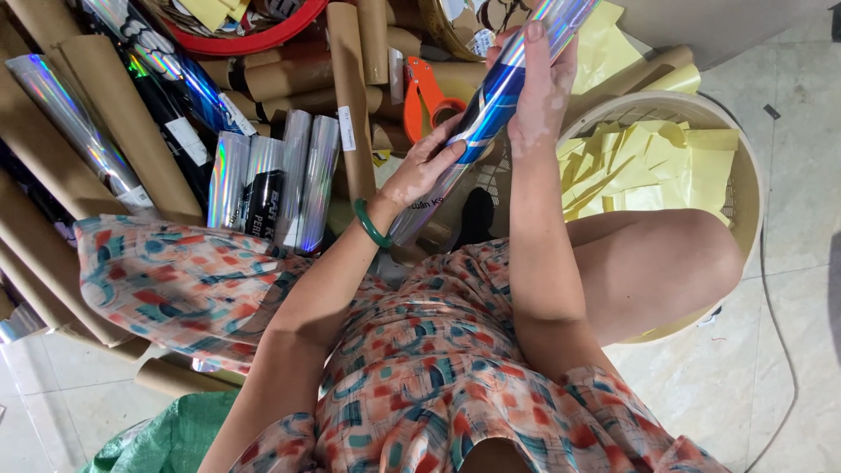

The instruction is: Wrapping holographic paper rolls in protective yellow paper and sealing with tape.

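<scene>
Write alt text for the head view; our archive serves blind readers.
A seated person's left hand and right hand hold a shiny holographic roll above a cream basket of yellow paper scraps, beside cardboard tubes.

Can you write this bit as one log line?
left hand: grips shiny roll | right hand: holds roll higher up | basket: yellow sheets

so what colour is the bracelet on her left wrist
Green: a plain, solid bangle on the left hand's wrist, seen best in the head view.
</scene>
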